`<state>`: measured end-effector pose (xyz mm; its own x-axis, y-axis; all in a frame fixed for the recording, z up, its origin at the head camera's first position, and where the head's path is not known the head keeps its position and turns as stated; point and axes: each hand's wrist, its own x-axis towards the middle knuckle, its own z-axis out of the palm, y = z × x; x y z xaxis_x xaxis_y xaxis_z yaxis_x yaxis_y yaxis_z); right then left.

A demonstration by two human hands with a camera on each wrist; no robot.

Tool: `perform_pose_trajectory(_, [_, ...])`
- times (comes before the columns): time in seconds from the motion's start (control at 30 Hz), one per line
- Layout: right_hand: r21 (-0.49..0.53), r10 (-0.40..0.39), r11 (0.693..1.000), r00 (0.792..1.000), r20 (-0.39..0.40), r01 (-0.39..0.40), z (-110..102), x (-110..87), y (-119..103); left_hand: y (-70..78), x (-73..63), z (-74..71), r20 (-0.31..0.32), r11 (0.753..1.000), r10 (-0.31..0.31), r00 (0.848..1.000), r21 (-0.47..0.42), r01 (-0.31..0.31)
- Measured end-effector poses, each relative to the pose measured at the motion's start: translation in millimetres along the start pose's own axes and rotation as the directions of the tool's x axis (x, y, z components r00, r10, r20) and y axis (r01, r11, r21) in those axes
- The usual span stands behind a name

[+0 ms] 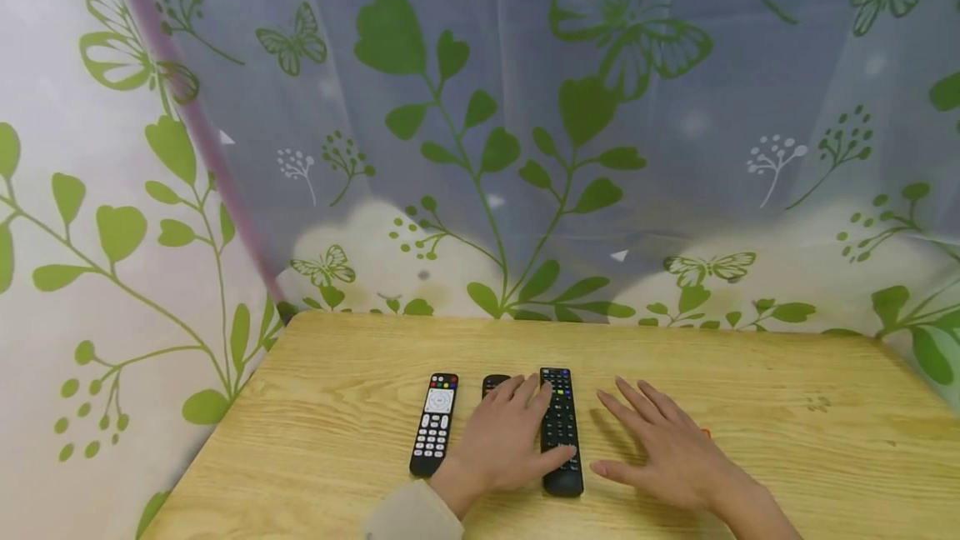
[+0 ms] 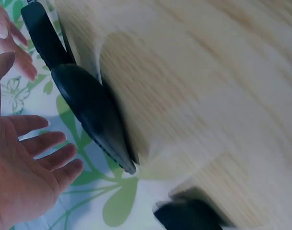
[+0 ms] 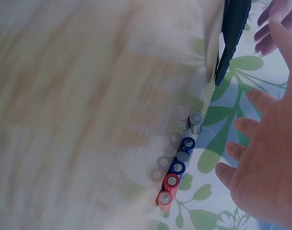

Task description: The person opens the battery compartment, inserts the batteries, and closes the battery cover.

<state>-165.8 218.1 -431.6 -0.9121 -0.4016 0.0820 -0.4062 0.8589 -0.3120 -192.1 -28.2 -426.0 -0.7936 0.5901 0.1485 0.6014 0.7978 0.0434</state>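
Observation:
Three black remote controls lie side by side on the table in the head view. The left one is a remote with white buttons [image 1: 432, 427]; a middle remote [image 1: 492, 382] is mostly hidden under my left hand [image 1: 504, 436]. The long black remote [image 1: 558, 419] lies to its right, partly behind my left thumb. In the left wrist view that hand's fingers are relaxed, apart from the remotes. My right hand [image 1: 671, 448] hovers with spread fingers right of the long remote. Beside it, the right wrist view shows several batteries, silver [image 3: 196, 120], blue [image 3: 187, 143] and red [image 3: 171, 182], standing in a row.
The wooden table [image 1: 360, 348] spans the lower part of the head view. Behind it hangs a curtain [image 1: 525, 190] with green leaves and butterflies, and a similar patterned sheet [image 1: 112, 273] is at the left. My right hand hides most of the batteries in the head view.

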Motion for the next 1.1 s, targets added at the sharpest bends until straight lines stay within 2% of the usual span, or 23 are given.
perform_pose_trajectory(0.13, [0.012, 0.0, 1.0, 1.0, 0.01, 0.0, 1.1, 1.8, 1.1, 4.9, 4.1, 1.7, 0.001, 1.0, -0.013, 1.0, -0.007, 0.013])
perform_pose_trajectory(0.57, [0.039, -0.003, 0.999, 1.0, 0.029, 0.002, -0.1, 3.0, -0.9, 17.5, 13.7, 7.3, 0.034, 0.993, -0.109, 0.993, -0.046, 0.111])
perform_pose_trajectory(0.8, [0.041, -0.006, 0.999, 1.0, 0.027, 0.005, 0.7, 2.8, -1.2, 29.2, 21.0, 9.8, 0.064, 0.978, -0.203, 0.977, -0.035, 0.206])
perform_pose_trajectory(1.1, [0.033, -0.012, 0.999, 1.0, 0.02, 0.011, 1.1, 2.5, -3.2, 39.3, 27.3, 12.1, 0.033, 0.957, -0.291, 0.956, -0.001, 0.291])
